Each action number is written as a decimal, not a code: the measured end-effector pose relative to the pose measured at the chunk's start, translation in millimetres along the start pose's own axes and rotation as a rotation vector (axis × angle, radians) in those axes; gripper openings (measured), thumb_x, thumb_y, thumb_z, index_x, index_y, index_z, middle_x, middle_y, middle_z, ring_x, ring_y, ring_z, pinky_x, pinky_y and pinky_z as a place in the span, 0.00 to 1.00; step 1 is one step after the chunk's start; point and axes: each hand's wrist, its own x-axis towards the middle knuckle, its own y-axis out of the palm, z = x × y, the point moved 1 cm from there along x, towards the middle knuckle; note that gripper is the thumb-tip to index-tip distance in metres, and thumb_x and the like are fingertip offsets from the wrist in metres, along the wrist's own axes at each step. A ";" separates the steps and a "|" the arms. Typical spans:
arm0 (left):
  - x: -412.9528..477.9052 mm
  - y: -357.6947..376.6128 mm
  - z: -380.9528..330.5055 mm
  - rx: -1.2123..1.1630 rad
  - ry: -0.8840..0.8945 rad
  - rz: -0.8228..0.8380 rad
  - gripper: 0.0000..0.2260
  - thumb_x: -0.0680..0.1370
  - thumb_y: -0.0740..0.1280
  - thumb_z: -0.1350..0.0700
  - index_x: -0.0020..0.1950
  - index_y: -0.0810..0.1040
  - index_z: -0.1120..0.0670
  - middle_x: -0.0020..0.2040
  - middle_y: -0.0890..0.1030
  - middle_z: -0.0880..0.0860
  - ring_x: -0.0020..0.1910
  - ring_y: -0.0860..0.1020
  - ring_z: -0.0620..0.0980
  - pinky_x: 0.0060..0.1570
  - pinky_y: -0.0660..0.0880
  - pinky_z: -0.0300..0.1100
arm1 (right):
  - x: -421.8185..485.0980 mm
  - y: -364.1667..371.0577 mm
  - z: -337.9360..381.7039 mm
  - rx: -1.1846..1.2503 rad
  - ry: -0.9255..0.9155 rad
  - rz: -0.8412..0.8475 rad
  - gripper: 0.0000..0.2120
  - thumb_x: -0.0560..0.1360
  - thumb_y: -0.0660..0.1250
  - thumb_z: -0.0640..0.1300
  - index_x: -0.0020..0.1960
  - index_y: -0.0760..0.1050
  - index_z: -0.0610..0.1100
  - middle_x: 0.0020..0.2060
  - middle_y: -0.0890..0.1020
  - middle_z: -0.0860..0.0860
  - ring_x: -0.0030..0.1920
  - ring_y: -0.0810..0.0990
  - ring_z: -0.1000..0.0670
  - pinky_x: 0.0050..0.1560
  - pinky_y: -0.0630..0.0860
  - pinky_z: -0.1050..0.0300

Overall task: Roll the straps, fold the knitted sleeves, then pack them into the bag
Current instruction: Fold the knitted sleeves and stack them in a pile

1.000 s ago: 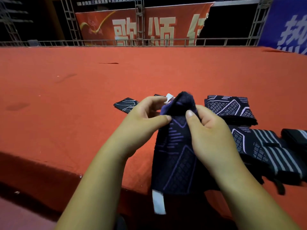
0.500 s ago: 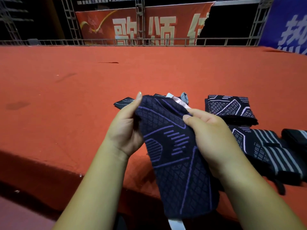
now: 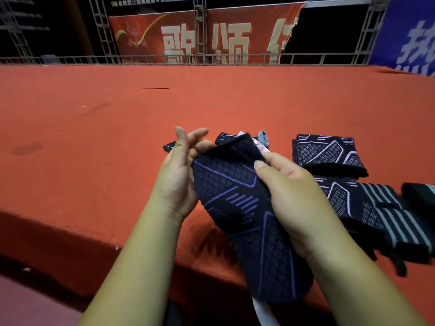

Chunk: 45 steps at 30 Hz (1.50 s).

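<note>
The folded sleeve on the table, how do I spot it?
Look at the big red table. Right of the right hand lies a folded black knitted sleeve, farthest back. Its lines are white, unlike the purple-lined sleeve being held.

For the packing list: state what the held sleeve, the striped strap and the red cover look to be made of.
The sleeve: stretchy knit, matte, dark with purple lines; a fine grid texture shows and it drapes limply. The strap: probably woven elastic, matte, black with grey stripes running lengthwise. The cover: likely felt or thin carpet, matte red, fuzzy, with faint scuff marks.
</note>
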 end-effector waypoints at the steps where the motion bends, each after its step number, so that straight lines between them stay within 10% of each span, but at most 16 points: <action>1: 0.1 -1.4 2.0 0.017 -0.066 0.053 0.33 0.82 0.59 0.30 0.69 0.79 0.56 0.59 0.85 0.57 0.62 0.84 0.57 0.65 0.78 0.57 | 1.0 0.8 -1.4 0.003 -0.023 -0.018 0.13 0.87 0.63 0.47 0.63 0.85 0.55 0.52 0.90 0.53 0.56 0.89 0.46 0.67 0.80 0.34; 3: -5.3 -2.4 4.4 0.073 -0.254 0.232 0.41 0.80 0.57 0.26 0.76 0.76 0.59 0.71 0.80 0.62 0.72 0.78 0.62 0.73 0.72 0.61 | 3.0 1.2 -2.9 0.012 -0.067 -0.054 0.13 0.87 0.62 0.48 0.64 0.83 0.57 0.55 0.89 0.53 0.59 0.87 0.47 0.69 0.78 0.34; 7: -16.9 -4.4 10.2 0.248 -0.437 0.443 0.28 0.82 0.67 0.40 0.72 0.78 0.60 0.64 0.83 0.62 0.58 0.83 0.59 0.60 0.81 0.54 | 4.8 -3.0 -0.5 0.114 -0.082 -0.166 0.13 0.89 0.61 0.46 0.63 0.83 0.53 0.53 0.90 0.51 0.56 0.88 0.45 0.65 0.82 0.38; 12: -13.2 4.6 0.6 0.202 -0.248 0.270 0.20 0.82 0.72 0.57 0.73 0.78 0.60 0.60 0.87 0.57 0.52 0.86 0.51 0.51 0.82 0.42 | 10.2 -10.8 -1.3 0.246 0.003 -0.169 0.08 0.87 0.65 0.43 0.63 0.81 0.46 0.50 0.90 0.47 0.53 0.90 0.45 0.64 0.83 0.37; 16: -14.0 11.6 -11.4 0.200 -0.063 0.091 0.21 0.82 0.73 0.57 0.74 0.75 0.44 0.56 0.87 0.56 0.51 0.86 0.53 0.52 0.80 0.45 | 11.6 -16.8 1.3 0.282 -0.004 -0.088 0.27 0.82 0.70 0.35 0.77 0.69 0.52 0.51 0.90 0.51 0.56 0.89 0.47 0.66 0.81 0.46; 24: -23.9 17.7 -24.5 0.571 0.079 0.268 0.17 0.76 0.78 0.64 0.61 0.86 0.48 0.60 0.87 0.50 0.62 0.85 0.51 0.61 0.80 0.46 | 11.5 -23.6 0.5 -0.033 -0.150 -0.118 0.10 0.80 0.75 0.39 0.57 0.88 0.51 0.54 0.90 0.56 0.57 0.88 0.55 0.67 0.81 0.45; 37: -28.9 21.7 -28.1 0.699 0.176 0.145 0.12 0.76 0.78 0.62 0.56 0.90 0.47 0.52 0.89 0.47 0.56 0.86 0.44 0.59 0.81 0.41 | 12.1 -21.0 -6.9 -0.319 -0.335 -0.189 0.10 0.78 0.77 0.44 0.57 0.86 0.56 0.53 0.87 0.58 0.57 0.85 0.57 0.63 0.81 0.47; 45: -24.6 22.2 -24.6 1.075 0.426 -0.011 0.10 0.74 0.81 0.52 0.49 0.87 0.37 0.48 0.77 0.47 0.52 0.78 0.47 0.51 0.73 0.43 | 12.5 -19.1 -10.5 -0.544 -0.430 -0.281 0.08 0.78 0.76 0.45 0.55 0.83 0.55 0.51 0.77 0.58 0.55 0.78 0.59 0.59 0.72 0.66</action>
